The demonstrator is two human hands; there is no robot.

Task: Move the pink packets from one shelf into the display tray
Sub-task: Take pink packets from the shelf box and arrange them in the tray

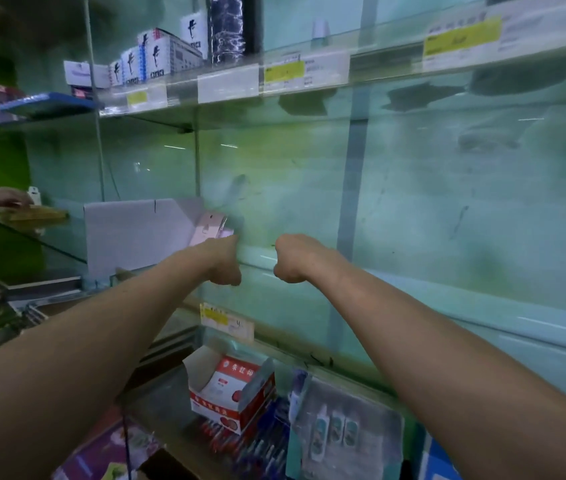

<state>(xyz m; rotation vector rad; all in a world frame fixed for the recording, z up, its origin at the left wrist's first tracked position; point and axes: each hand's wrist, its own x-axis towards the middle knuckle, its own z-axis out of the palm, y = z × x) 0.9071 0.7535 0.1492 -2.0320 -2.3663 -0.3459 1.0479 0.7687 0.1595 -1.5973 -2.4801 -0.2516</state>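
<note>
Glass shelf [413, 282] w/ white display tray [129, 237] at its left end — pink packets [210, 228] stand in the tray's right corner, just above the left hand [224, 261]. Right hand [290, 259] nearby. Both curled; grip can't be told.

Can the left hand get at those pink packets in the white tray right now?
Probably yes. The left hand is already at the open right end of the white tray, right below the pink packets, with nothing visible between them.
</note>
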